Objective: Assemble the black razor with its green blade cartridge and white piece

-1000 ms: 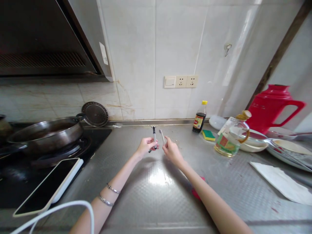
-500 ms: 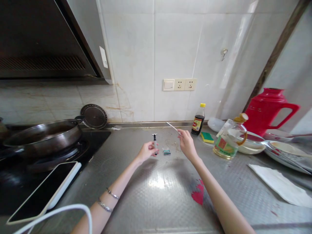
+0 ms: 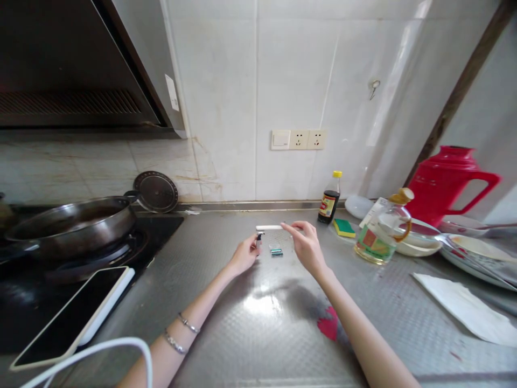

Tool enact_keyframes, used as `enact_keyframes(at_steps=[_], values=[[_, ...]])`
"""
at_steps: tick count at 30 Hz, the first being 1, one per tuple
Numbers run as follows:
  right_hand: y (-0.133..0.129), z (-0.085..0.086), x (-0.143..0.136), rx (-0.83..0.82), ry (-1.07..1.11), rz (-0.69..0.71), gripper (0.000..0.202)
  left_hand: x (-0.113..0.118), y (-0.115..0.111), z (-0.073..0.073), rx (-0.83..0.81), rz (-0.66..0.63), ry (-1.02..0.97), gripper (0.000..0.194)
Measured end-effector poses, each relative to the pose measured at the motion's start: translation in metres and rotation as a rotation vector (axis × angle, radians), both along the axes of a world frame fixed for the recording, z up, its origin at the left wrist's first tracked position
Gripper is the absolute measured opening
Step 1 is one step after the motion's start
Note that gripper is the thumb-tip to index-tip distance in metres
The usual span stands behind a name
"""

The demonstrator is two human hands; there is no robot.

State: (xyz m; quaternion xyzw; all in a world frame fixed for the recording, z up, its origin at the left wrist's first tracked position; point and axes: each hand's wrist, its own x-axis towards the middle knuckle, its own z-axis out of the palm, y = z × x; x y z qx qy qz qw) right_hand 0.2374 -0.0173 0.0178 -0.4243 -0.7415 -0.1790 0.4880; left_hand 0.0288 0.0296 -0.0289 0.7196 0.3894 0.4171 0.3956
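Note:
My left hand (image 3: pixel 245 255) is closed round a small razor (image 3: pixel 259 241) with a dark and pale grey handle, tilted with its narrow head up. To the right of those fingers lies a small clear pack (image 3: pixel 277 252) with green and dark strips on the counter. My right hand (image 3: pixel 306 243) pinches one end of a slim white stick (image 3: pixel 269 228). The stick points left, almost level, just beyond the razor head. Its exact kind does not show, and my fingers cover its right end.
At the back right stand a soy sauce bottle (image 3: pixel 329 199), a green and yellow sponge (image 3: pixel 344 228), an oil jug (image 3: pixel 375 237) and a red thermos (image 3: pixel 444 183). Dishes (image 3: pixel 480 253) and white paper (image 3: pixel 460 307) lie rightward. On the left are a pan (image 3: pixel 76 221), a phone (image 3: pixel 72 318) and its cable (image 3: pixel 121 341).
The white stick has swung from slanting up to nearly level, and now reaches further left. My right hand has lowered slightly. The razor has tipped, and its head sits lower.

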Motion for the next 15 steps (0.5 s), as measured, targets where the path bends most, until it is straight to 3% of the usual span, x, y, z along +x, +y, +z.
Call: enact_keyframes(at_steps=[5,10,15], values=[[0.002,-0.001,0.008,-0.012,-0.086,-0.002,0.048,0.0,-0.004,0.003,0.075,0.017,0.022,0.024],[0.008,-0.006,0.024,0.013,-0.02,-0.01,0.05,0.0,-0.007,0.008,0.138,0.052,0.079,0.018],[0.004,-0.008,0.009,-0.002,-0.021,-0.023,0.048,0.001,-0.008,0.004,0.195,0.076,0.172,0.019]])
